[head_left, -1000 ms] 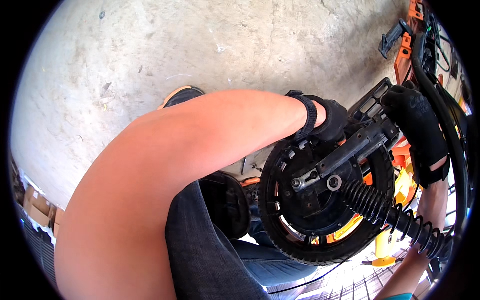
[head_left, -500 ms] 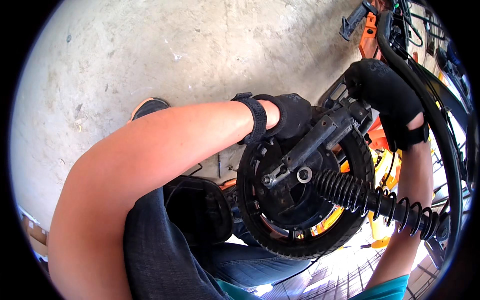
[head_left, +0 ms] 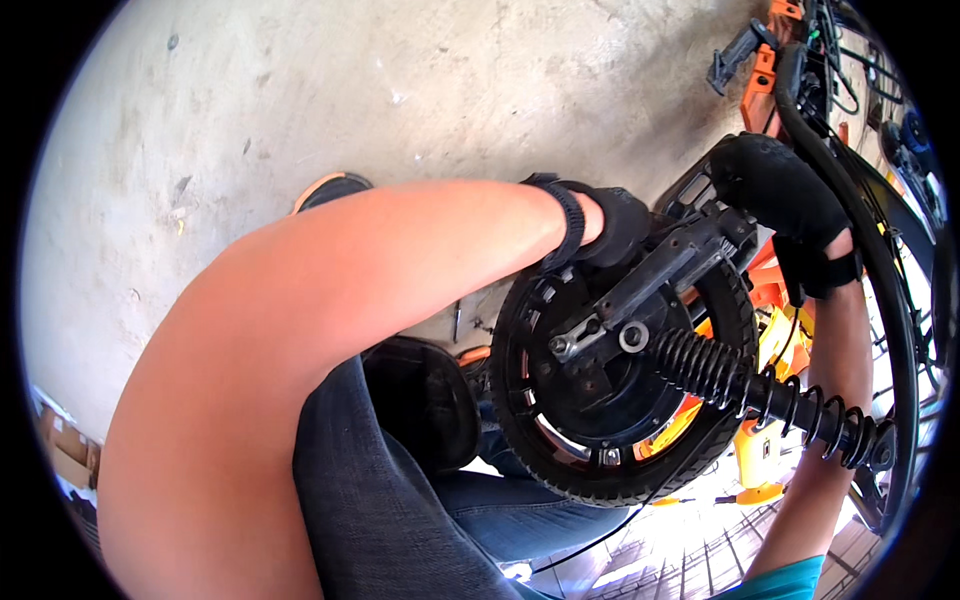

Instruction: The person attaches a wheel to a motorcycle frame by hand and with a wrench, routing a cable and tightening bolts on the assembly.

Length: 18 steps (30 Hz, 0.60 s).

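Observation:
A small black wheel [head_left: 598, 405] with a knobbed tyre and a large hub stands before me. A dark metal swingarm [head_left: 655, 272] crosses it, and a black coil-spring shock absorber [head_left: 765, 392] runs from the hub toward the right. In a black glove, my left hand [head_left: 618, 228] is curled over the wheel's far edge beside the swingarm; its fingertips are hidden. My right hand [head_left: 785, 190], also gloved, bends round a black bracket [head_left: 692, 192] at the swingarm's far end, its fingers mostly out of sight.
A black frame tube [head_left: 905, 340] curves along the right, joined to orange frame parts [head_left: 760, 82]. Yellow parts [head_left: 758, 458] lie behind the wheel. A black hollow shell [head_left: 420, 400] is by my knee, and a thin cable [head_left: 612, 535] trails below. Cardboard [head_left: 68, 450] sits far left.
The whole scene has shifted slightly right in the picture. Both hands keep their places on the wheel and the bracket, with the left forearm reaching a little farther right.

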Tool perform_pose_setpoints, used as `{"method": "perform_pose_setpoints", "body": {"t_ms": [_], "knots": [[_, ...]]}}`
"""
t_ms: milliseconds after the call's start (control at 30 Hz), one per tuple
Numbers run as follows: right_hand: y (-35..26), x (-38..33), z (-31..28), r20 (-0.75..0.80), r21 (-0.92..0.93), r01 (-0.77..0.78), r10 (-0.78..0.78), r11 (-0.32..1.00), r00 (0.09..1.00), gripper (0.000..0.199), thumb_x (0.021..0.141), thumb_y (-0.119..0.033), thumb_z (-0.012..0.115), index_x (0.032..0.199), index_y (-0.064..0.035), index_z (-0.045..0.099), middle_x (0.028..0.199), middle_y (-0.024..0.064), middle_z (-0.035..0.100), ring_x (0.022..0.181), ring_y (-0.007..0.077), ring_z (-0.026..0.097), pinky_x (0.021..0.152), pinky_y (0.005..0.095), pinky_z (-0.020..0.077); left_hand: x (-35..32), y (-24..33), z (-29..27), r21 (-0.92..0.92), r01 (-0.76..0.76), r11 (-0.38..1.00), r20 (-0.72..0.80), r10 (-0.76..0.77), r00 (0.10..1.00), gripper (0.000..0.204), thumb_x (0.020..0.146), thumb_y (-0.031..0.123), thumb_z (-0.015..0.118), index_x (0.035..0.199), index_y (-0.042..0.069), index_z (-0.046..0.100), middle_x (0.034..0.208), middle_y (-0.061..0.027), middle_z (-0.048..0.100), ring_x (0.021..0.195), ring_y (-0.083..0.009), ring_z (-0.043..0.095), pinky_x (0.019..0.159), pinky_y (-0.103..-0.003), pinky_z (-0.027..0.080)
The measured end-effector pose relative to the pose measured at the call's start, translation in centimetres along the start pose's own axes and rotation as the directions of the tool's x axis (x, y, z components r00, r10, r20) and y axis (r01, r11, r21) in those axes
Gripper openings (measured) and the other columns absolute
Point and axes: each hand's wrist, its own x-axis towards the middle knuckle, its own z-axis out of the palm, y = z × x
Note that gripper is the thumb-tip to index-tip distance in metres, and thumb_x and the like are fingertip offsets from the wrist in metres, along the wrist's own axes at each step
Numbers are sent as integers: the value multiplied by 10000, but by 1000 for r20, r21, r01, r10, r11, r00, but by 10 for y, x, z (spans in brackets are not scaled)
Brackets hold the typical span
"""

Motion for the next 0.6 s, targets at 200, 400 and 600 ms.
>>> {"method": "perform_pose_setpoints", "body": {"t_ms": [200, 400, 600], "knots": [[-11, -7, 3, -37, 74, -15, 18, 997, 999, 87, 737, -74, 675, 786, -34, 616, 752, 125, 600, 772, 309, 589, 705, 385, 472, 11, -8, 10, 56, 50, 997, 81, -54, 995, 274, 821, 201, 577, 1010, 30, 677, 956, -228, 663, 923, -392, 633, 797, -442, 499], [-23, 11, -3, -40, -24, -84, 83, 996, 996, 65, 758, -91, 663, 777, -32, 646, 744, 122, 606, 777, 296, 583, 721, 386, 465, 5, -9, 7, 54, 93, 994, 90, -98, 991, 292, 826, 233, 580, 1025, 42, 677, 979, -220, 663, 947, -382, 629, 813, -434, 495], [-3, -3, 5, -38, -176, -19, 12, 984, 999, 129, 780, -148, 667, 747, -31, 623, 746, 147, 618, 777, 326, 607, 728, 419, 478, 8, 0, 10, 64, 46, 997, 106, -53, 993, 311, 831, 265, 582, 1039, 54, 678, 1002, -213, 663, 971, -373, 626, 829, -426, 491]]}}
